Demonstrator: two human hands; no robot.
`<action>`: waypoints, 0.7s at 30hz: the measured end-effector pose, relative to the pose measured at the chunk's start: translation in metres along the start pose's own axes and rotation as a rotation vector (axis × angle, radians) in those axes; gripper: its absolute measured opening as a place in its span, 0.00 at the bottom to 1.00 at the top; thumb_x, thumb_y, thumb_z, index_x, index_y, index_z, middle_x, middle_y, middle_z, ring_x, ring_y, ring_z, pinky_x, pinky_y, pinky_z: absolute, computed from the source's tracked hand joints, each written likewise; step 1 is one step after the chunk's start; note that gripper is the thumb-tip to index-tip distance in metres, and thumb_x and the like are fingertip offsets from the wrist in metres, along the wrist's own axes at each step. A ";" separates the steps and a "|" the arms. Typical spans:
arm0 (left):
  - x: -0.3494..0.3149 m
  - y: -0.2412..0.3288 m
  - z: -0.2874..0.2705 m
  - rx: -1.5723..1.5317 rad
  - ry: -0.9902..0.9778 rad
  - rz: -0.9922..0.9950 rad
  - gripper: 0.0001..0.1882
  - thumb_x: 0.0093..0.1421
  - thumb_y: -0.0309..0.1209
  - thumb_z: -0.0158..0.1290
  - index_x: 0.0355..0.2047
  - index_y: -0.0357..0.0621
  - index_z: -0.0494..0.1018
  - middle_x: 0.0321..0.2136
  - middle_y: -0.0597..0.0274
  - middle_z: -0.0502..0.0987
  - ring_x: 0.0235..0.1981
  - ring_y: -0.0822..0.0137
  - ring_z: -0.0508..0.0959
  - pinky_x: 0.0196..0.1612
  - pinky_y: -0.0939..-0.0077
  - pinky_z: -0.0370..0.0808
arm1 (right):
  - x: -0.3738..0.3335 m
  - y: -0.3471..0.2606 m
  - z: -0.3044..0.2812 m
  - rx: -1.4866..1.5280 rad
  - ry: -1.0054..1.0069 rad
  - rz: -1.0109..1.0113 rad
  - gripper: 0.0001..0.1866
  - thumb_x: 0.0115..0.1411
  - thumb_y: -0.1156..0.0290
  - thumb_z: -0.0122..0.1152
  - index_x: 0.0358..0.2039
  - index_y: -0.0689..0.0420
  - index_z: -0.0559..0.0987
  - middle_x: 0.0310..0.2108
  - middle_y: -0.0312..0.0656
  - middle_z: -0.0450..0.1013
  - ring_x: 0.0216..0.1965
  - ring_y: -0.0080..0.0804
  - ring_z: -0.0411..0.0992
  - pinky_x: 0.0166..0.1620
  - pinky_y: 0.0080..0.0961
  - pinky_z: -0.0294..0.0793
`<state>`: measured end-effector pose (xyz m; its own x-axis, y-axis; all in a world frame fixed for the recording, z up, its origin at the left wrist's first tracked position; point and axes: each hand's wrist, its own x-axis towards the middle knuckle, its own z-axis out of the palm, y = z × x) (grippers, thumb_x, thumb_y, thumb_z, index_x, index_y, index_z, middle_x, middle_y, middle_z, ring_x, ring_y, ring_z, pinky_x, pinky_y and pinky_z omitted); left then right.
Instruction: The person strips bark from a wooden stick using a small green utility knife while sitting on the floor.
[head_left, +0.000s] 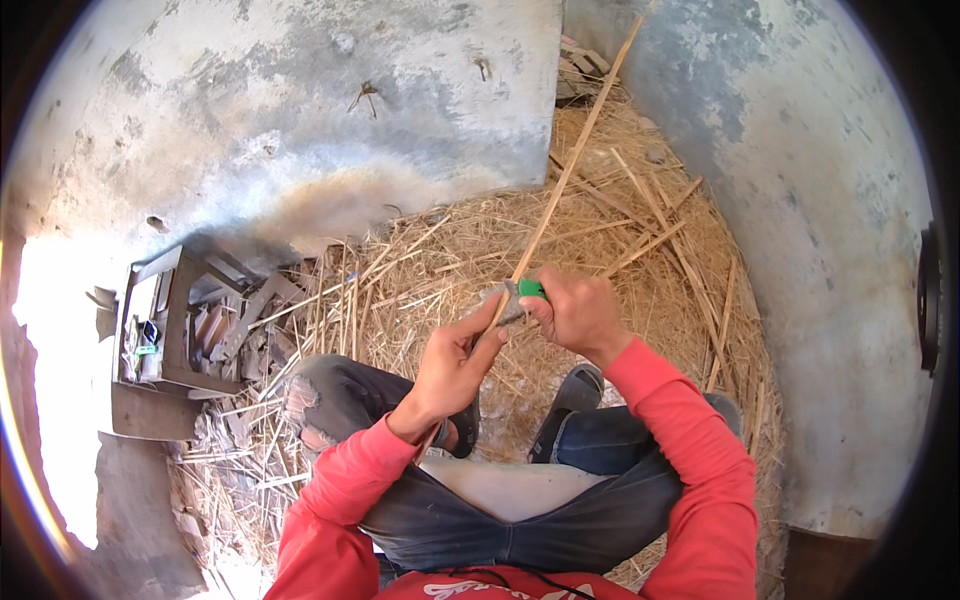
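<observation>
A long, thin strip of split bamboo or wood point(572, 160) runs from my hands up and away to the far right. My left hand point(450, 362) is closed around its near end, fingers and thumb pinching it. Gripped in my right hand point(585, 315) is a green-handled tool point(530, 289), probably a knife, pressed close against the strip. A small grey piece point(513, 304), perhaps cloth or part of the tool, lies between the two hands. My fingers hide most of the tool's working end.
Straw-like shavings point(470, 260) cover the floor around my feet, and several loose strips point(650, 215) lie at the right. A wooden stool-like frame point(180, 320) stands on the left with small items on it and wood scraps beside it. Weathered walls point(300, 100) enclose the space.
</observation>
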<state>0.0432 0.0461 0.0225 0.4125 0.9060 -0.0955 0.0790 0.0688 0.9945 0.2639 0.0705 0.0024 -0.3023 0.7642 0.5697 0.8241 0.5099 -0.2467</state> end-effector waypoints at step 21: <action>-0.014 -0.007 -0.020 -0.174 -0.150 -0.101 0.26 0.72 0.25 0.50 0.68 0.34 0.62 0.19 0.79 0.60 0.19 0.84 0.59 0.21 0.84 0.57 | 0.019 0.082 0.006 -0.139 0.110 0.195 0.30 0.76 0.44 0.34 0.25 0.54 0.69 0.13 0.42 0.65 0.11 0.33 0.63 0.15 0.30 0.59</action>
<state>0.0187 0.0408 0.0174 0.5418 0.8194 -0.1869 -0.0256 0.2384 0.9708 0.3230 0.1288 -0.0116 -0.0840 0.7913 0.6056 0.9217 0.2927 -0.2546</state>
